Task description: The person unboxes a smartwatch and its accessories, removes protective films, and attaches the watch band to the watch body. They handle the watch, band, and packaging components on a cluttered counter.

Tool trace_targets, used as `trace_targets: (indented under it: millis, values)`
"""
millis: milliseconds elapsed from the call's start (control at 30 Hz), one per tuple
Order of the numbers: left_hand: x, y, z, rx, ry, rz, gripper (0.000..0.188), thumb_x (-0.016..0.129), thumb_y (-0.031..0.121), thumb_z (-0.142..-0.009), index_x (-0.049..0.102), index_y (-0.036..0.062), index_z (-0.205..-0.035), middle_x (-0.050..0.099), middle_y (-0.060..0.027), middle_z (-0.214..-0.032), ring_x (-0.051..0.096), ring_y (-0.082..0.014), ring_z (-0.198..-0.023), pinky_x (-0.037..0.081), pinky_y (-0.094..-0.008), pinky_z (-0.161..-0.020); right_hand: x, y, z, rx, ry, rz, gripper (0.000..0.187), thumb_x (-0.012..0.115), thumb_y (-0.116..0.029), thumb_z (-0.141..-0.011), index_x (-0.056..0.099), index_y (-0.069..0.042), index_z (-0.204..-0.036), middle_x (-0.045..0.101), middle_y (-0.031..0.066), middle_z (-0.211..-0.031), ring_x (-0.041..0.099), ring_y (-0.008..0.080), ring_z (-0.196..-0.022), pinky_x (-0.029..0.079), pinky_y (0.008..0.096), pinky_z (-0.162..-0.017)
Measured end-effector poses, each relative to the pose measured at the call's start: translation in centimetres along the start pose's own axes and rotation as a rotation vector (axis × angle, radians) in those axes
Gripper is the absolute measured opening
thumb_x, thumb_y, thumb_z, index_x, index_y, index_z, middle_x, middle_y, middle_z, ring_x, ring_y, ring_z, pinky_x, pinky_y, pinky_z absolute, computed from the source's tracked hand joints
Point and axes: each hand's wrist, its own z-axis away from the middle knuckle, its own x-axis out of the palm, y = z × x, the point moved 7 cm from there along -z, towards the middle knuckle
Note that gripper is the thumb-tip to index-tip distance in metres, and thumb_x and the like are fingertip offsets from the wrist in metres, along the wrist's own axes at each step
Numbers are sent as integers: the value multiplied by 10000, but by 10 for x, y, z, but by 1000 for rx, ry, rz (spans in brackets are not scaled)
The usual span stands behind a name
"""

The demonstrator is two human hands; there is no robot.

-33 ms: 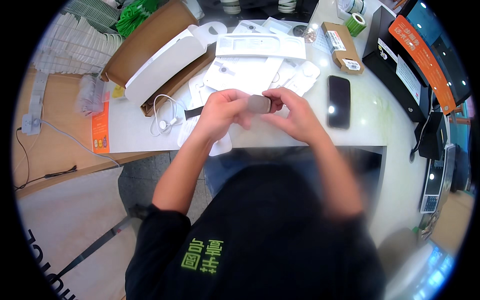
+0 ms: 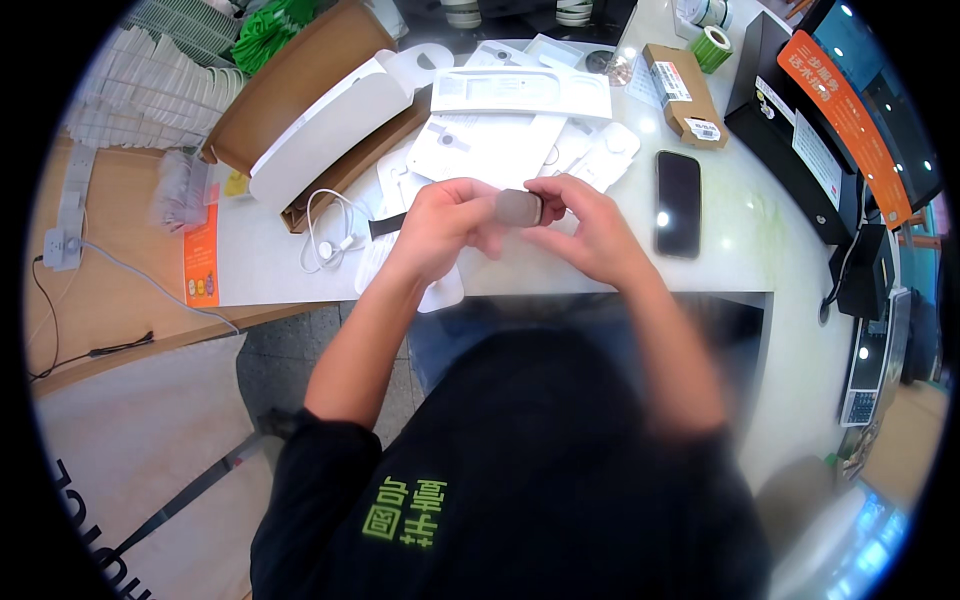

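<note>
My left hand (image 2: 447,222) is closed around a smartwatch (image 2: 518,208) with a grey, rounded-square face, held above the near edge of the white counter. A black strap end (image 2: 386,226) sticks out on the left side of that hand. The fingertips of my right hand (image 2: 590,226) meet the watch's right edge, where a dark part shows; exactly what they pinch there is partly hidden. Under and behind my hands lie white papers and packaging (image 2: 480,140), with a long white box tray (image 2: 520,92) on top. A coiled white charging cable (image 2: 326,250) rests to the left.
An opened brown carton (image 2: 290,75) with a white box part (image 2: 325,125) stands at the back left. To the right lie a black phone (image 2: 679,205), a small brown box (image 2: 684,95) and a green tape roll (image 2: 710,48). A dark monitor-like device (image 2: 790,130) stands farther right.
</note>
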Motion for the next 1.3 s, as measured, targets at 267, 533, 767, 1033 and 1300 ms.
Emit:
trace_targets:
  millis: [267,533,767,1033,1300]
  values:
    - [-2,-2,-1,-24,12,-7,172,610,103,-904,669,-52,-952,687,-115,-836,638,-162,-648,536,-308,-596,2,-2,-1,-69,-22,52,463,797,-83,-809,641,-36,-1243,632,81,-943,625,193,-819,524,320,-771]
    - [-6,-7,-2,-71,-28,-40,174,614,120,-911,655,-44,-952,680,-111,-833,653,-166,-662,545,-309,-606,4,-1,-2,-71,-46,37,407,800,-90,-803,651,-30,-1176,631,75,-911,621,186,-796,524,318,-758]
    - [-5,2,7,138,102,-106,183,647,152,-973,623,-26,-1007,678,-107,-873,701,-176,-712,590,-293,-663,-2,-6,-5,-73,-53,102,397,793,-63,-803,644,-31,-1169,617,66,-910,595,172,-761,511,311,-724]
    - [-2,-3,6,73,49,-54,159,719,118,-931,607,7,-950,680,-89,-851,703,-173,-716,598,-297,-645,0,-18,-3,-142,-39,173,441,775,-69,-812,615,-51,-1222,587,80,-908,596,215,-780,519,332,-714]
    - [-6,-7,3,42,-58,80,128,693,112,-950,614,15,-926,694,-102,-883,709,-188,-734,609,-319,-666,0,-26,-1,-219,-55,216,439,764,-66,-822,608,-54,-1233,598,87,-934,611,233,-796,527,356,-725]
